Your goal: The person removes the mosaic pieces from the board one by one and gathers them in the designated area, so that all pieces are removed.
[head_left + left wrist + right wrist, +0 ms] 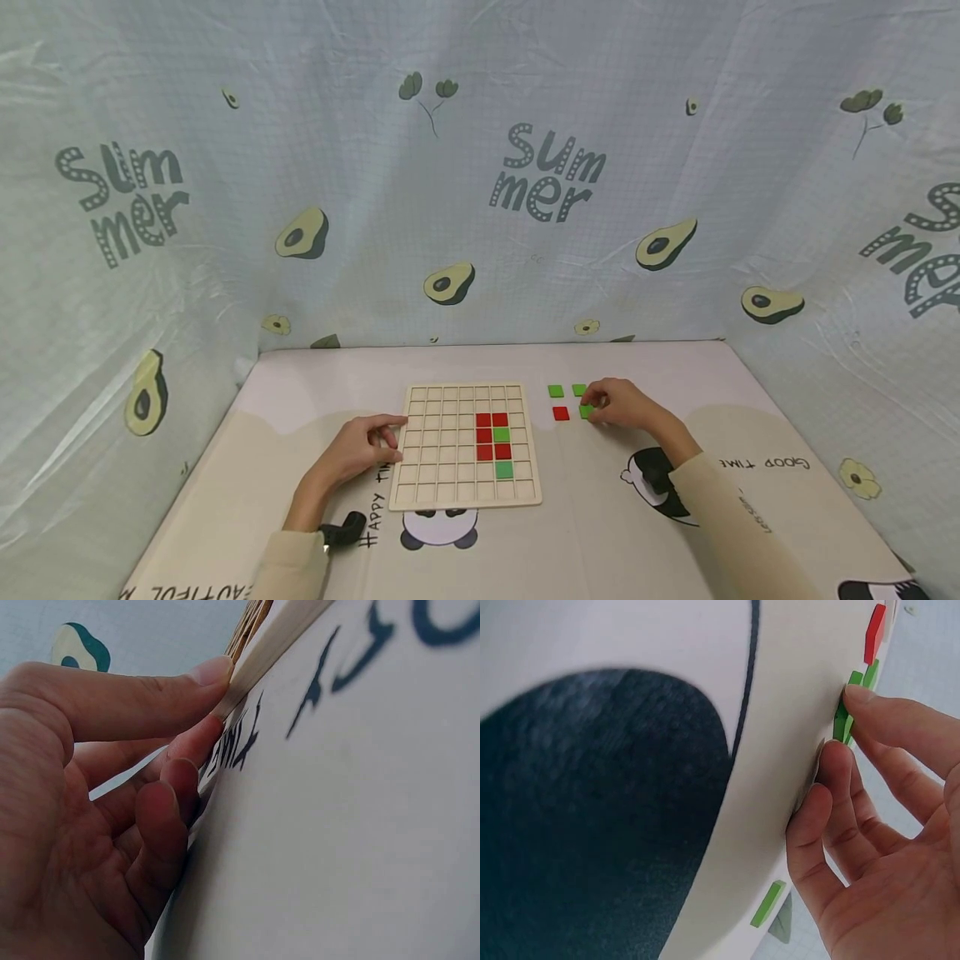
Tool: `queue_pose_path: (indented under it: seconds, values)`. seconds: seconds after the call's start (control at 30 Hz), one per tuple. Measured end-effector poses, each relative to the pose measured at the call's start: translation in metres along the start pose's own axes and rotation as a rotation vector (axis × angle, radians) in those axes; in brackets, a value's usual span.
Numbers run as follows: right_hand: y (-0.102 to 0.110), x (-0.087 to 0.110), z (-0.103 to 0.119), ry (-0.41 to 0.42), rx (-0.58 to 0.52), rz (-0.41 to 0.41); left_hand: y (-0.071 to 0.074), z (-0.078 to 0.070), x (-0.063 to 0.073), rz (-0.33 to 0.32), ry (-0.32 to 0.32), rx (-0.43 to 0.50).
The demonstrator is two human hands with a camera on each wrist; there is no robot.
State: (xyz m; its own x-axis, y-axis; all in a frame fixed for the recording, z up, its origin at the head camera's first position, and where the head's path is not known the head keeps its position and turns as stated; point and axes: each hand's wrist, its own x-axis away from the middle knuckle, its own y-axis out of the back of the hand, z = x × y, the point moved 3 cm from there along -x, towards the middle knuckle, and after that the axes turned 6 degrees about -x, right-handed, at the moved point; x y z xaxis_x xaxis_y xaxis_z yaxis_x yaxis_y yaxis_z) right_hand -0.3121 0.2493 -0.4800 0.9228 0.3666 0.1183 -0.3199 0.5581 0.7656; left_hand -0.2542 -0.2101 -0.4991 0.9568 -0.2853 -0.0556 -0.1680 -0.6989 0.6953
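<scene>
A pale wooden grid board [442, 492] lies on the table, with several red tiles [484, 436] and two green tiles [501, 434] in its right part. My left hand [356, 450] is at the board's left edge, thumb and index fingertips touching the rim [259, 671]. Right of the board, my right hand [622, 403] pinches a green tile [842, 716] between thumb and fingers at the tabletop. Around it lie a red tile [561, 413] and green tiles [556, 391]. Another green tile [769, 904] shows below the hand in the right wrist view.
The light tablecloth [585, 533] carries printed pandas and lettering. Curtain walls [480, 333] with avocado prints stand behind and at both sides. A black strap-like piece [345, 530] sits at my left wrist.
</scene>
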Motion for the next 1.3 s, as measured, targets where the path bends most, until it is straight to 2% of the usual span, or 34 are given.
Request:
queue_pose_path:
  seconds: [0.37, 0.7, 1.0, 1.3]
  values:
    - [0.003, 0.001, 0.000, 0.036, 0.028, -0.015, -0.001, 0.002, -0.001, -0.001, 0.008, -0.010]
    - [0.008, 0.001, 0.030, 0.119, 0.042, -0.026, -0.001, 0.002, -0.001, 0.000, 0.018, -0.005]
    - [-0.007, -0.012, 0.053, 0.184, 0.028, -0.004, -0.001, 0.002, -0.001, -0.002, 0.027, -0.001]
    - [-0.030, -0.029, 0.079, 0.161, -0.009, 0.046, -0.001, 0.001, 0.000, 0.000, 0.027, 0.014]
